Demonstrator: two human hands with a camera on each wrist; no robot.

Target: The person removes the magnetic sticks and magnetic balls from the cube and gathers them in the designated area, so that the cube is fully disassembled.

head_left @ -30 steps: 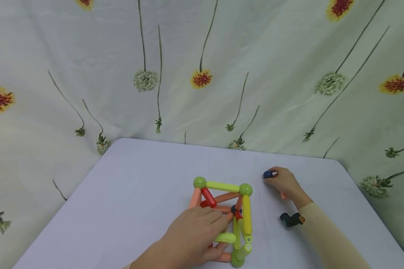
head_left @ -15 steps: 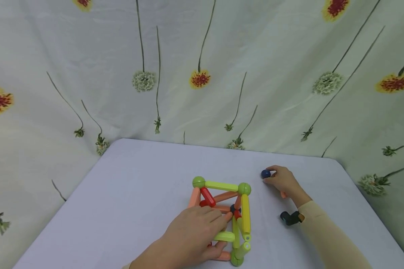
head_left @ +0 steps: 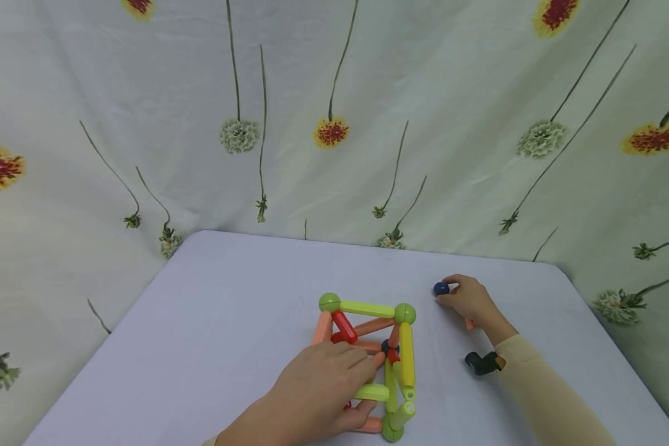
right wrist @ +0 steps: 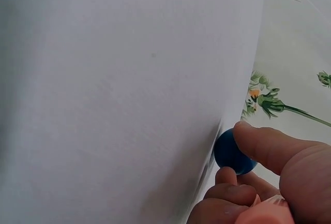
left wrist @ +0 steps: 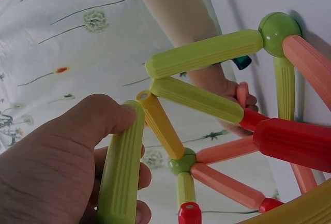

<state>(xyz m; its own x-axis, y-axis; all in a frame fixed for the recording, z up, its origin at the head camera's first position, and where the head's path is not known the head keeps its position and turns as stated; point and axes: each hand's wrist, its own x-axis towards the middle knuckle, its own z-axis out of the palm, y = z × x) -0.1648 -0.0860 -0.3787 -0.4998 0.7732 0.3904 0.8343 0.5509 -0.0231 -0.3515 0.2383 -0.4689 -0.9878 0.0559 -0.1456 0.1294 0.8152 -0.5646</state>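
In the head view my left hand (head_left: 314, 390) grips a lime-green magnetic building rod (head_left: 372, 392), thumb along one side and fingers behind it, as the left wrist view shows. Around that hand stands a frame of rods and balls: green balls (head_left: 405, 313), a yellow rod (head_left: 407, 356), and salmon and red rods. The hand hides part of the frame. Farther back on the right, my right hand (head_left: 471, 303) pinches a blue ball (right wrist: 231, 151) between thumb and fingertips, close over the table. A salmon rod (right wrist: 266, 214) is tucked under its curled fingers.
The pale table (head_left: 245, 279) ends at the back against a hanging flowered cloth (head_left: 290, 93). A dark wrist-worn camera (head_left: 481, 363) sticks out at the right cuff. A lime-green rod (head_left: 402, 415) leans up from the frame's near corner ball.
The blue ball has shifted slightly in the right fingertips, so more of it shows. The left hand and the frame hold still.
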